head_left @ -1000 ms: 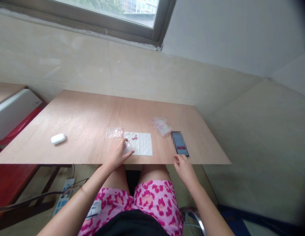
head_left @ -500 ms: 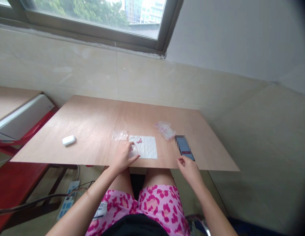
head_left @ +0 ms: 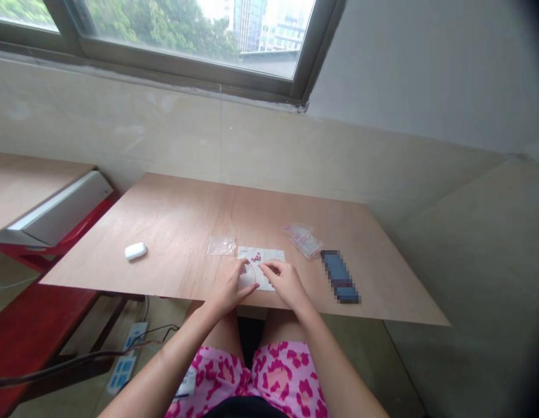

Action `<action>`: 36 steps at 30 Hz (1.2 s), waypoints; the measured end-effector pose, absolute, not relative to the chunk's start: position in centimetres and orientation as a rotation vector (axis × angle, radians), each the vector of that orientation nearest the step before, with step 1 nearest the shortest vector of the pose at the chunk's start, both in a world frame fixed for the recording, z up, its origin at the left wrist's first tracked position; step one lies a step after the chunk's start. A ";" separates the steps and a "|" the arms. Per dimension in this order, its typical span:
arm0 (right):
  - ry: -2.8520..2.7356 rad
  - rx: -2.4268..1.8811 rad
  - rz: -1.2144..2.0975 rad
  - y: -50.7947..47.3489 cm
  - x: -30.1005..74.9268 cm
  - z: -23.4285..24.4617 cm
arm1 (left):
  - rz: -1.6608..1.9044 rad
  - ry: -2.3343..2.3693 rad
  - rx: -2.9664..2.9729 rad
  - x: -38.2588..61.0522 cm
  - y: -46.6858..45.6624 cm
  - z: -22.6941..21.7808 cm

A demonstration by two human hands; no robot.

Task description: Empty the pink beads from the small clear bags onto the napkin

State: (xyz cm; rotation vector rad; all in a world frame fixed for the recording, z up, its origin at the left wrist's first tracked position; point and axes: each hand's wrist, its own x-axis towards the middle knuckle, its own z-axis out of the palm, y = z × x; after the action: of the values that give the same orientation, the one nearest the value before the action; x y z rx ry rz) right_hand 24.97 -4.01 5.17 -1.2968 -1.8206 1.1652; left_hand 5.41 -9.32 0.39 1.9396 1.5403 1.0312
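the left grip [head_left: 228, 287] is pinching a thin red loop [head_left: 252, 271] just above the white sheet [head_left: 274, 256], the right grip [head_left: 284, 283] hovering curled beside it (can't tell if it's holding anything), pink beads [head_left: 255, 256] lying on the sheet.

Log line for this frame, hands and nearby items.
left hand: holds thin reddish loop | right hand: beside loop, over white sheet | pink beads: on sheet | clear zip bag: beside sheet
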 end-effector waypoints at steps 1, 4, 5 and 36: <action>-1.804 -1.330 1.130 -3.6 25.5 4.9 | 1.028 1.554 1.930 5.4 -9.2 0.3; -1.836 -1.413 0.948 -2.4 26.6 3.7 | 1.028 1.583 1.887 5.4 -8.9 0.1; -1.885 -1.418 0.880 -2.0 26.8 3.3 | 1.032 1.590 1.872 5.4 -8.8 0.1; -1.747 -1.314 0.968 -2.3 23.7 2.4 | 0.961 1.625 1.914 5.0 -8.6 0.0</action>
State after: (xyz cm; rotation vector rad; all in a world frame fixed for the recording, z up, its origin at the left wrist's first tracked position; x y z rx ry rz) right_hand 23.73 -2.26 2.35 -1.3144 -1.7473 0.9681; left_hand 5.04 -8.62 -0.01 1.9137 1.6245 0.9609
